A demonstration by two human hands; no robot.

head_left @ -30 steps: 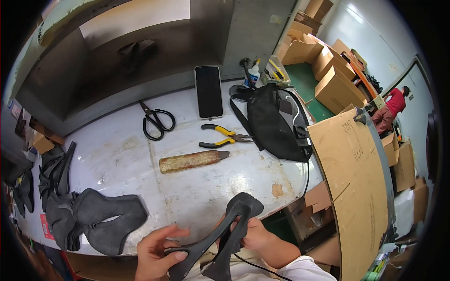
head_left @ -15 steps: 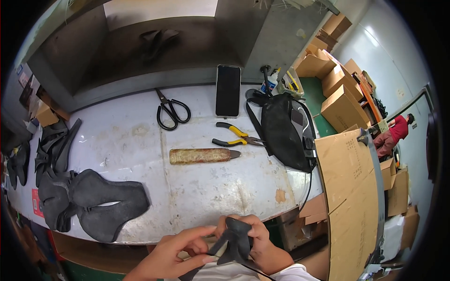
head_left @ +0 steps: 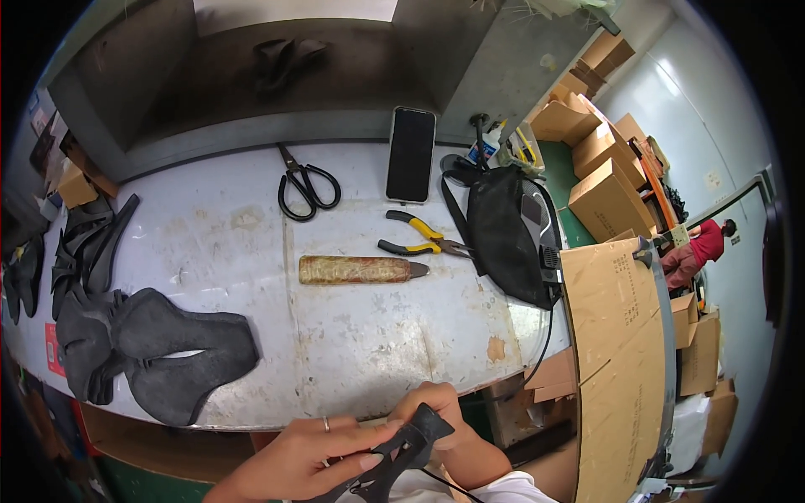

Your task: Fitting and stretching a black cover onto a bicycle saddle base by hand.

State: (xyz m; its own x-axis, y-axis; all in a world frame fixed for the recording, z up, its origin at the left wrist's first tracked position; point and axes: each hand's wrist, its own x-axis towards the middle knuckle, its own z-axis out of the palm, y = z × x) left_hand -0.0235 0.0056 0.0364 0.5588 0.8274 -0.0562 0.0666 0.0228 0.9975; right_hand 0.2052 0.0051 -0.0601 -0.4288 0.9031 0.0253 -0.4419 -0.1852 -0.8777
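Note:
Close to my body, below the table's front edge, both hands hold a dark grey, soft-looking cut piece (head_left: 406, 444) with a slit or opening in it. My left hand (head_left: 310, 457), a ring on one finger, presses its fingers and thumb along the piece's left side. Gripping the upper part, my right hand (head_left: 449, 423) has its fingers partly hidden behind the material. Several similar dark pieces (head_left: 180, 360) lie stacked at the table's left front. A wrapped-handle knife (head_left: 356, 270) lies mid-table, with yellow-and-black pliers (head_left: 426, 235) and black scissors (head_left: 307, 189) beyond it.
A phone (head_left: 411, 155) leans near the grey metal housing (head_left: 293, 117) at the back. To the right sit a black pouch (head_left: 507, 235) with a cable and a large cardboard sheet (head_left: 616, 335). Boxes (head_left: 612, 201) and a person in red (head_left: 703, 247) are farther right.
My left fingers have closed in onto the dark piece, which has turned and tilted to the right. My right hand has shifted around its top. The view has moved slightly.

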